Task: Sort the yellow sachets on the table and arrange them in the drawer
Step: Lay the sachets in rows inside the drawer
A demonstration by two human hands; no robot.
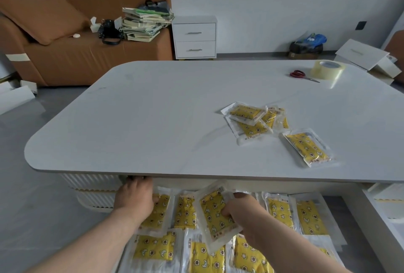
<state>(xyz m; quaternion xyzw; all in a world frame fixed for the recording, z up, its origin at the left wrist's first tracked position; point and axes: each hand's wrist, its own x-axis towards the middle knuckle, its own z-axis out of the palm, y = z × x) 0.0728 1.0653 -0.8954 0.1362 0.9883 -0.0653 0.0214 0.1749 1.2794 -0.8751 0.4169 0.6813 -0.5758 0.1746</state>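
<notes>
holding sachet (210,208) in right fingers (227,212) | left fingers (136,185) unclear | white table (153,120), brown sofa (87,61)

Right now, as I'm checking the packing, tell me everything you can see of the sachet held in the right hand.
The sachet is a flat, clear plastic pouch with a wide see-through border around a yellow pad printed with stars, moons and flowers. It looks sealed and whole. It hangs tilted over the other sachets in the drawer, near the table front edge. The right hand grips its right side.

No readable text — print on sachets (307,148) too blurred.
</notes>
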